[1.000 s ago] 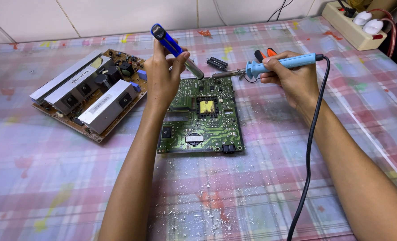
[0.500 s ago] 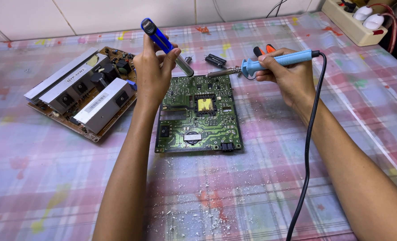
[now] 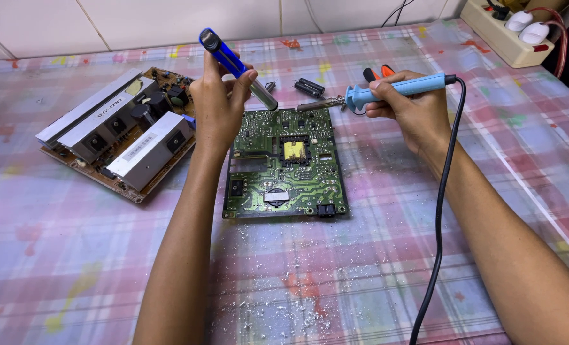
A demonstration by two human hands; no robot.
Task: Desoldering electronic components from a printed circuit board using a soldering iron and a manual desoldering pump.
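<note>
- Nearest the camera, solder crumbs and flecks [image 3: 278, 306] lie scattered over the plaid tablecloth [image 3: 73, 268], between the two forearms.
- The green circuit board [image 3: 284, 163] lies flat mid-table, solder side up with a yellow transformer base showing. It looks light, stiff and thin — best taken by its bare edges, since the pins and joints seem fragile and may be hot near the far edge.
- Left of it sits a brown power-supply board [image 3: 115, 134] with metal heat sinks, well apart from the green one; it is likely heavier.
- The left hand [image 3: 217, 108] is closed round a blue desoldering pump [image 3: 233, 64], held tilted, its silver nozzle pointing at the board's far edge. It seems a rigid, smooth barrel — gripped mid-body.
- The right hand [image 3: 412, 112] clasps the blue handle of a soldering iron [image 3: 386, 92], its tip near the same edge and its black cord [image 3: 441, 211] trailing toward the camera. Only the handle is safe to hold.
- Beyond lie a small black component [image 3: 310, 87], orange-handled pliers [image 3: 379, 71] and a power strip [image 3: 501, 38].
</note>
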